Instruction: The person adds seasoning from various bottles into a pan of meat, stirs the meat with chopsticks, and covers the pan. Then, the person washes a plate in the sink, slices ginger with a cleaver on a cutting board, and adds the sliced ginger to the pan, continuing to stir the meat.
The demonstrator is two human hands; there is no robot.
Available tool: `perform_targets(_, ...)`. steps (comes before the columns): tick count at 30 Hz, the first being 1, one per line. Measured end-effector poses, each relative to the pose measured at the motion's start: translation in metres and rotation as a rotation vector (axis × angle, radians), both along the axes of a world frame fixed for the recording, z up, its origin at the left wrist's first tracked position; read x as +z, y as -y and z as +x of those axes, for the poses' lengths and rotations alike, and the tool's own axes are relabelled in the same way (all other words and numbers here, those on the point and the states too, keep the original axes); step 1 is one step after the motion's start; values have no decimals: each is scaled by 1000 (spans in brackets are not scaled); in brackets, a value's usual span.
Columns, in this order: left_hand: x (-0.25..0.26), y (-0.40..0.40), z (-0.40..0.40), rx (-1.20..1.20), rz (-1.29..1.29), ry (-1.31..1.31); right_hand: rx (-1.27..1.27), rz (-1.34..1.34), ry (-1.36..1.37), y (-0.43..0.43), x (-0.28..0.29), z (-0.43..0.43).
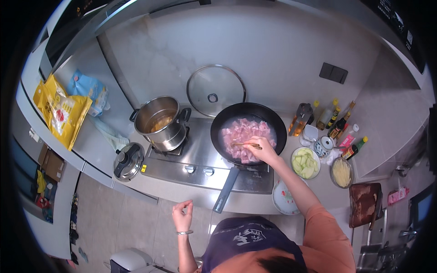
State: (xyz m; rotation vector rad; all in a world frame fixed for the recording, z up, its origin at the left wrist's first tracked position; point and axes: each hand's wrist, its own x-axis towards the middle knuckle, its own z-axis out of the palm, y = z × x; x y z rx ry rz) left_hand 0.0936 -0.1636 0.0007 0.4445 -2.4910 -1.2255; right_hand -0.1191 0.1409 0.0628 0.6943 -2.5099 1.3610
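My right hand (261, 147) grips a short wooden utensil (241, 144) over a black frying pan (282, 129). Pieces of raw pinkish meat (244, 131) lie in cloudy liquid in the pan, which sits on the steel gas hob (201, 155) with its grey handle (226, 191) pointing toward me. Left of the pan handle, my left hand (183, 213) hovers in front of the counter, fingers curled and apart, holding nothing. A steel pot (167, 136) with food in yellowish liquid stands on the left burner. The glass lid (218, 85) leans on the wall behind the hob.
At right are a plate of sliced green vegetable (305, 163), a bowl of pale strips (341, 172), sauce bottles (338, 128), an empty patterned plate (286, 201) and a cutting board (365, 204) with a knife. A pressure-cooker lid (128, 162) and a yellow bag (61, 112) lie at left.
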Motion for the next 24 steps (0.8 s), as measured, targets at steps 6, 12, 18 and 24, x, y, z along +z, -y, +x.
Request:
perform_targets(6, -3, 3, -5, -36, -30, -16, 43, 66, 4, -12, 27, 16)
perform_targets(12, -8, 13, 13, 55, -47, -30, 45, 50, -43, -17, 18, -1)
perform_targets(18, -18, 24, 25, 72, -23, 31, -121, 91, -180, -28, 27, -50)
perform_targets(24, -32, 34, 28, 80, -113, -56, -20, 196, -101, -31, 17, -50)
